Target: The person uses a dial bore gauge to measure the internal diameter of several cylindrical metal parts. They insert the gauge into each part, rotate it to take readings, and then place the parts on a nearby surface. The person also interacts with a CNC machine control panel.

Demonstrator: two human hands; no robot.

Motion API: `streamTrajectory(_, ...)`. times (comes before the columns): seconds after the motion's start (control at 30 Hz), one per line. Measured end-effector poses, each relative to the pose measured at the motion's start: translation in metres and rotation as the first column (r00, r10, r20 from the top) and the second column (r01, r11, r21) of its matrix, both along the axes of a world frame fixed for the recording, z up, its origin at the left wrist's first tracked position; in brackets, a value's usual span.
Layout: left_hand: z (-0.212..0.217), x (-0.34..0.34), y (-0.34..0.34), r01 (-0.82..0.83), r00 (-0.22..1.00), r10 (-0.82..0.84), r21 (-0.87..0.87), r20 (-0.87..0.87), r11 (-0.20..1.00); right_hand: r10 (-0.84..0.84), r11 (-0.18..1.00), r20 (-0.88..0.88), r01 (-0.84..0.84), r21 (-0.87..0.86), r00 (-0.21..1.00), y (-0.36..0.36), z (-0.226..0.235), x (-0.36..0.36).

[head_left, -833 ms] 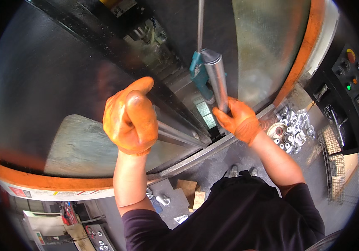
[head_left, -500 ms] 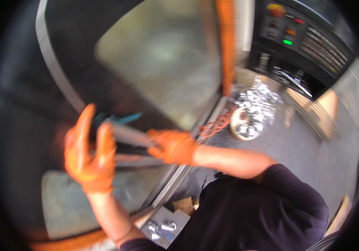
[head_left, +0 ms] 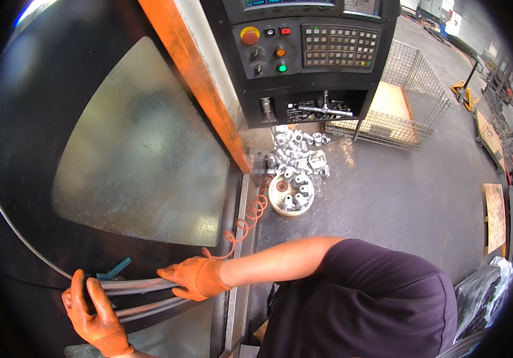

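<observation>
A screen (head_left: 289, 2) sits at the very top edge, set in the black control panel (head_left: 310, 42) of the machine — only its lower strip shows, bluish and pale (the rest is cut off). Right of it lies a smaller pale display (head_left: 361, 5), also cropped. No packages or signs can be made out — too small to tell.

Single head-worn fisheye view, looking steeply down, close over the machine door (head_left: 137, 149), shop floor (head_left: 388, 197) rightward

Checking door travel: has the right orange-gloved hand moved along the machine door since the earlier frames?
Cannot tell: the head camera swung. The right orange-gloved hand grips the grey metal door handle bar as before.
</observation>
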State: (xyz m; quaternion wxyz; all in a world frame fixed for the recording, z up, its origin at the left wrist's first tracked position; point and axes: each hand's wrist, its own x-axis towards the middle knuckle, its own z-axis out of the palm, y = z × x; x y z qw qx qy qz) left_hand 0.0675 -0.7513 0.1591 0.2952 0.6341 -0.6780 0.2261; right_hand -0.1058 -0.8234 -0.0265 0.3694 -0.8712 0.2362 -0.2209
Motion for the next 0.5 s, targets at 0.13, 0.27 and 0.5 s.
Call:
streamTrajectory(0.13,0.001,0.006,0.004,-0.025,0.998,0.026,-0.007,0.064,1.0,0.006,0.998,-0.049,-0.003,0.065,0.999,-0.004,-0.031,-0.046)
streamTrajectory(0.27,0.0,-0.006,0.016,-0.118,0.985,0.129,-0.098,0.117,0.988,-0.136,0.962,-0.179,0.174,0.212,0.974,0.005,-0.103,-0.15)
streamTrajectory(0.5,-0.025,-0.124,0.012,0.157,0.983,-0.045,-0.703,0.176,0.694,-0.354,0.503,-0.837,0.839,0.206,0.418,0.14,-0.26,-0.403)
